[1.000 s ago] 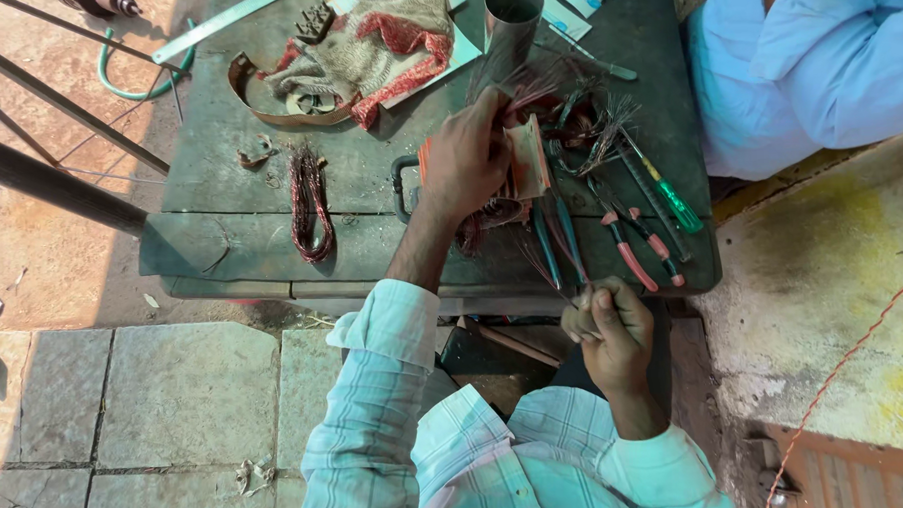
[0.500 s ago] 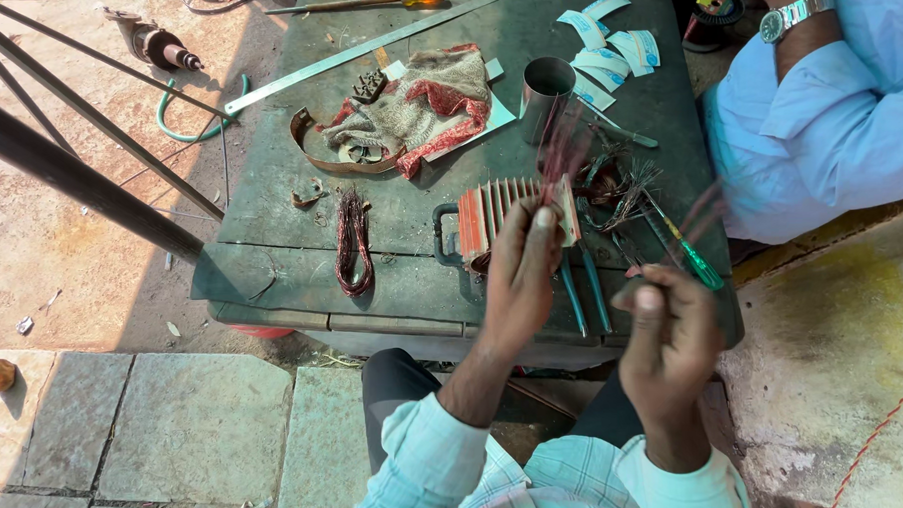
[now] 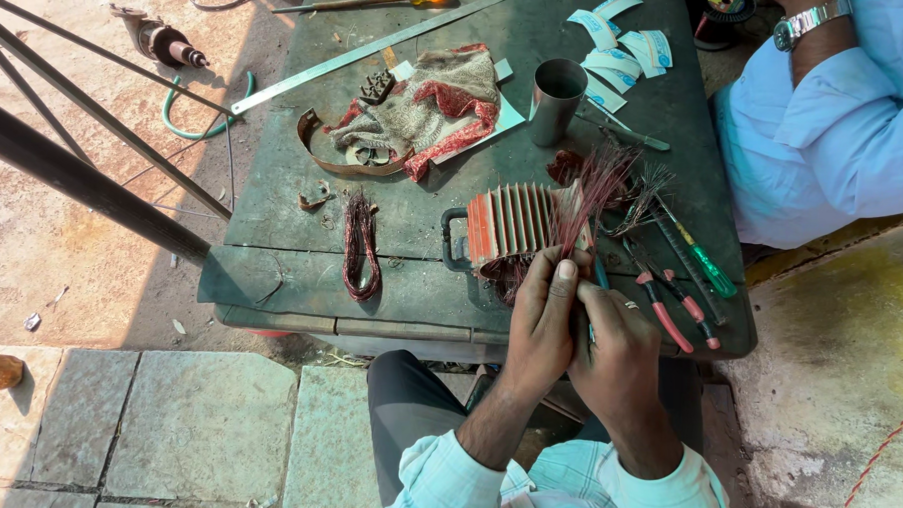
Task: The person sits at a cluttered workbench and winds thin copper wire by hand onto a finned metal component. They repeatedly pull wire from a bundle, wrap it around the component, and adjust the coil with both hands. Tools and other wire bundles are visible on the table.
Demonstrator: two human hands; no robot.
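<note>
Both hands work on the thin red wires at the ribbed metal block.

Our left hand [image 3: 542, 321] pinches a bunch of red wires [image 3: 595, 194] that stick out of the ribbed block [image 3: 510, 222] on the green surface [image 3: 289, 190]. Our right hand [image 3: 615, 348] curls closed just beside it, touching the same wires. We think we are sorting the wires; next calls for a steady, gentle pull. Pliers [image 3: 664, 312] lie near.

Green metal table [image 3: 272, 260]; stone-slab floor [image 3: 197, 423], sunlit.
</note>
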